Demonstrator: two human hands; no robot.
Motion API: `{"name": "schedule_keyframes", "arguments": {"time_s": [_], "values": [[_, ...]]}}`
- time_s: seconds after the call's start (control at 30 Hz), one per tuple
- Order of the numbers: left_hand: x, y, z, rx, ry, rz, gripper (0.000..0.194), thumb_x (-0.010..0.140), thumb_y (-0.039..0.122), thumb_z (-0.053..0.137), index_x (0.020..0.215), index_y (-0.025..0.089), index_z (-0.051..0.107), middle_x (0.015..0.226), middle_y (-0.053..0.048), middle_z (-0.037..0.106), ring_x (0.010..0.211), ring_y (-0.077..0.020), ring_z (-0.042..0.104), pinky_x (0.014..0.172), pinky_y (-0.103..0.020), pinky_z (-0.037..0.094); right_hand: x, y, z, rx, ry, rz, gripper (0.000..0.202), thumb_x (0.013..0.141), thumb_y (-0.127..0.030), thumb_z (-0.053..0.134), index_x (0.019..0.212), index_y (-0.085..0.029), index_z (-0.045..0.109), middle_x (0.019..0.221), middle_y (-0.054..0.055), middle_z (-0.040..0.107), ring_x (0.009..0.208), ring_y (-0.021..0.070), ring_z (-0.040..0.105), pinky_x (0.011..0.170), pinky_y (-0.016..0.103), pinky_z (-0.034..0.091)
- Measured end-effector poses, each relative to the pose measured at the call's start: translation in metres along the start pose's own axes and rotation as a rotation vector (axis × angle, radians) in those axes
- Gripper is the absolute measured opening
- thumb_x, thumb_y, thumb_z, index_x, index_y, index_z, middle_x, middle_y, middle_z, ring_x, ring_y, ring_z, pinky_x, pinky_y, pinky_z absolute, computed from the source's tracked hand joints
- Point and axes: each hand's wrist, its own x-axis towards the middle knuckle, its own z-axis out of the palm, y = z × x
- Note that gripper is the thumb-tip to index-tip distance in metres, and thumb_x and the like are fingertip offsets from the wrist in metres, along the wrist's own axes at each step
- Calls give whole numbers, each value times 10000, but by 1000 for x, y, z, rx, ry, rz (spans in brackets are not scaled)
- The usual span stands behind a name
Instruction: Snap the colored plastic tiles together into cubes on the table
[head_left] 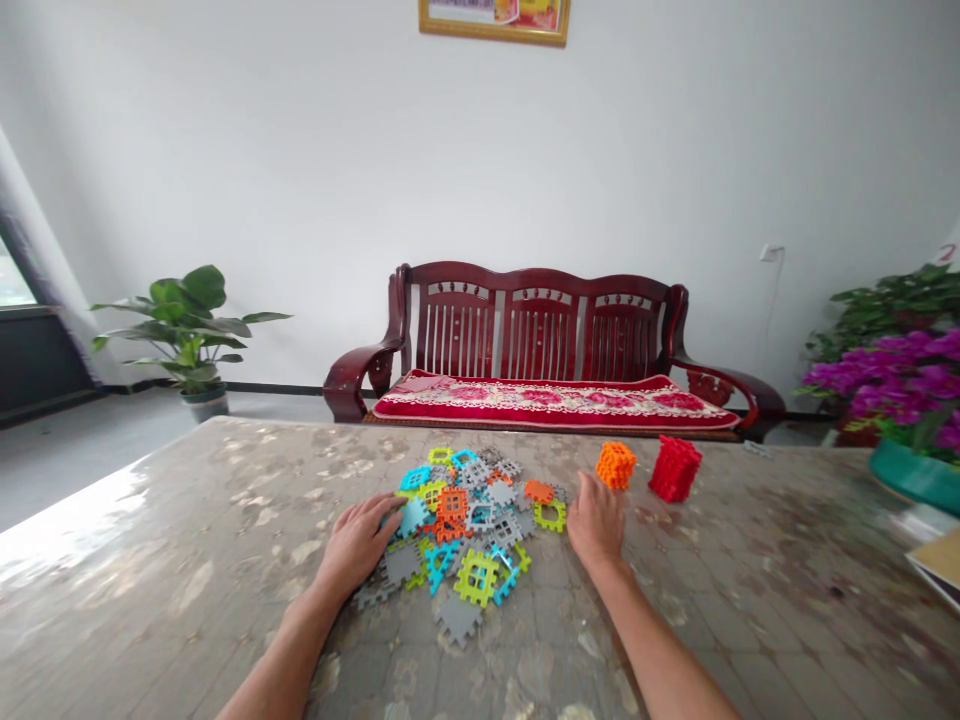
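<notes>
Plastic pieces (pixel 454 528) with notched edges, in grey, lime, cyan and orange, lie in a loose, overlapping heap on the counter (pixel 225 610), in front of the person and between the two hands. Taking that heap as the centre of the dial, the left hand (pixel 361 545) lies at nine o'clock, palm down, its fingers slightly bent and reaching to the edge of a cyan piece (pixel 414 517) (whether they pinch it or merely rest against it, I cannot tell). At three o'clock is the right hand (pixel 598 515), its fingers loosely curved, side by side and unclenched, just beside a lime frame (pixel 551 527); whether the two touch cannot be made out. Near two o'clock an orange stack (pixel 616 466) stands close to the right hand's far side, and farther out, toward half past two, a red stack (pixel 675 470) stands apart from it. Beyond the counter at twelve o'clock, a dark red wooden settee (pixel 540 330) carries a red flowered cushion (pixel 555 400), while a potted plant (pixel 202 330) stands on the floor at ten o'clock
</notes>
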Motion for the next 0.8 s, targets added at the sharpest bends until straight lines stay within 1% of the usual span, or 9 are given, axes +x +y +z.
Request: {"name": "schedule_keyframes", "arguments": {"time_s": [0.1, 0.2, 0.3, 0.4, 0.47, 0.57, 0.67, 0.8], "values": [[1, -1, 1, -4, 4, 6, 396, 953, 418, 391, 1210, 320, 676, 1355, -11, 655, 1255, -213, 582, 1097, -404, 372, 0, 1, 4, 1, -68, -9, 480, 874, -85, 414, 1318, -149, 586, 1276, 163, 637, 1182, 281, 574, 991, 400, 415], [0, 0, 1, 3, 1, 8, 387, 950, 418, 406, 1211, 328, 676, 1353, -8, 657, 1252, -207, 583, 1095, -390, 372, 2, 3, 14, 112, -103, -92, 504, 845, -50, 391, 1279, -161, 622, 1245, 134, 659, 1180, 243, 585, 1021, 370, 425], [-1, 3, -2, 5, 5, 6, 389, 951, 419, 401, 1207, 327, 679, 1349, -14, 660, 1247, -208, 586, 1095, -393, 371, 4, 6, 24, 289, -62, -179, 540, 796, -27, 365, 1220, -190, 657, 1201, 89, 684, 1156, 197, 601, 1030, 348, 451], [-3, 6, -4, 5, 4, 9, 391, 950, 425, 400, 1201, 325, 682, 1348, -17, 660, 1249, -213, 585, 1095, -406, 371, 5, 8, 25, 390, 17, -205, 509, 807, -53, 347, 1167, -186, 680, 1156, 91, 698, 1114, 204, 620, 1017, 388, 479], [-3, 8, -5, 7, 7, 9, 387, 945, 433, 412, 1195, 326, 687, 1343, -18, 662, 1247, -218, 586, 1095, -411, 372, 5, 6, 20, 410, 46, -211, 464, 829, -85, 362, 1137, -188, 693, 1152, 98, 699, 1109, 217, 619, 1014, 415, 482], [-4, 10, -7, 10, 10, 20, 384, 942, 447, 428, 1203, 334, 685, 1346, -17, 659, 1251, -220, 582, 1100, -413, 366, 2, -6, 8, 441, 39, -252, 412, 839, -129, 410, 1117, -201, 705, 1166, 91, 698, 1121, 227, 611, 1029, 434, 470], [-5, 13, -9, 17, -3, 20, 374, 931, 459, 455, 1209, 348, 679, 1347, -11, 656, 1255, -229, 580, 1096, -420, 369, -4, -25, -5, 503, -17, -339, 384, 862, -168, 443, 1147, -206, 698, 1200, 89, 690, 1151, 230, 595, 1054, 444, 452], [-6, 15, -12, 6, -2, 6, 353, 920, 460, 475, 1181, 346, 685, 1372, -9, 640, 1262, -235, 577, 1098, -430, 369, -14, -50, -20, 566, -145, -513, 375, 892, -201, 473, 1205, -231, 678, 1265, 71, 669, 1228, 227, 549, 1091, 456, 416]]}}
